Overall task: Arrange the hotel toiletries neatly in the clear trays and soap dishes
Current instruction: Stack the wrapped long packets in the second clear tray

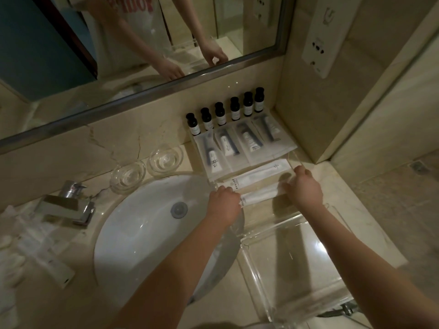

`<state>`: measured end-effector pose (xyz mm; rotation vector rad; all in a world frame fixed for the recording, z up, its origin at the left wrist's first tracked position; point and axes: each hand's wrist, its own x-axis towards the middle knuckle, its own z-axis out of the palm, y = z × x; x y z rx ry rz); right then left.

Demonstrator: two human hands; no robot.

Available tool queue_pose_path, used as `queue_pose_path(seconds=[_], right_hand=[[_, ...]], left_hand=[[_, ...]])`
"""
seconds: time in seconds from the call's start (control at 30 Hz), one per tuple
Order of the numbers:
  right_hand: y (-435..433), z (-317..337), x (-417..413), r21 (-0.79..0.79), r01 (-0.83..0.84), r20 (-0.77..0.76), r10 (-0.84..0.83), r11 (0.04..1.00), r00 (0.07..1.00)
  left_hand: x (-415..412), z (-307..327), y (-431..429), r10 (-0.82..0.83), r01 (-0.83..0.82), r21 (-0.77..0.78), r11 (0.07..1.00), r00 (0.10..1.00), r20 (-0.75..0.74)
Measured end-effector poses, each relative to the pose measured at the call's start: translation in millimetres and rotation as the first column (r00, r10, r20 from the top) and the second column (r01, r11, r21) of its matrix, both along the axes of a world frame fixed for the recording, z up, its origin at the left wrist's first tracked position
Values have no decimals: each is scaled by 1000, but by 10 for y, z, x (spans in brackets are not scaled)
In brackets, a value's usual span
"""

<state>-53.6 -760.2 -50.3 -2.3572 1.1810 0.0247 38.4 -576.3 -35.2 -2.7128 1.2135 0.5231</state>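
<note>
The fingers [228,189] of the left hand [224,204] curl down over the left end of a long white packet [260,195]. The right hand [305,187] curls its fingers round the other end, so both hands grip the slim paper sleeve. Two matching packets [256,175] lie parallel just behind it, in a clear tray [295,160] with thin glassy walls. The tray's near wall is too faint to tell whether the held packet is inside. Further back, four flat frosted pouches [240,144] each show a dark toothbrush and a small white tube. Six small bottles [234,111] with black caps stand in a row behind them. A second clear tray [280,276] sits nearer on the marbled worktop [370,233]. Two round glass soap dishes [147,166] stand beside the smooth white sink [142,233] and a chrome tap [67,206].
</note>
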Motion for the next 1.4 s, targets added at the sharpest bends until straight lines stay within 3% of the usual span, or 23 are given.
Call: queue_pose_path(seconds=[0.1, 0.27, 0.43, 0.73, 1.0, 1.2, 1.4], right_hand=[[36, -17, -80, -107, -170, 43, 175, 980, 984], [68, -58, -130, -30, -377, 116, 378, 926, 919], [51, -91, 11, -67, -363, 102, 369, 929, 924], [97, -61, 127, -74, -351, 64, 356, 933, 932], [277, 139, 83, -183, -345, 22, 355, 920, 935], [771, 405, 94, -235, -462, 56, 487, 855, 872], [1541, 631, 268, -197, -641, -13, 652, 742, 758]], left_hand=[[-22, -53, 7, 33, -32, -18, 999, 998, 51], [-68, -63, 73, 35, -29, -83, 996, 997, 71], [-56, -84, 74, 84, -72, -84, 994, 986, 147], [-29, -90, 29, 135, -120, -115, 986, 981, 138], [8, 69, 252, 158, -141, -175, 975, 983, 91], [51, 260, 691, 274, -250, -277, 928, 960, 52], [43, 430, 1484, 364, -340, -245, 908, 930, 59]])
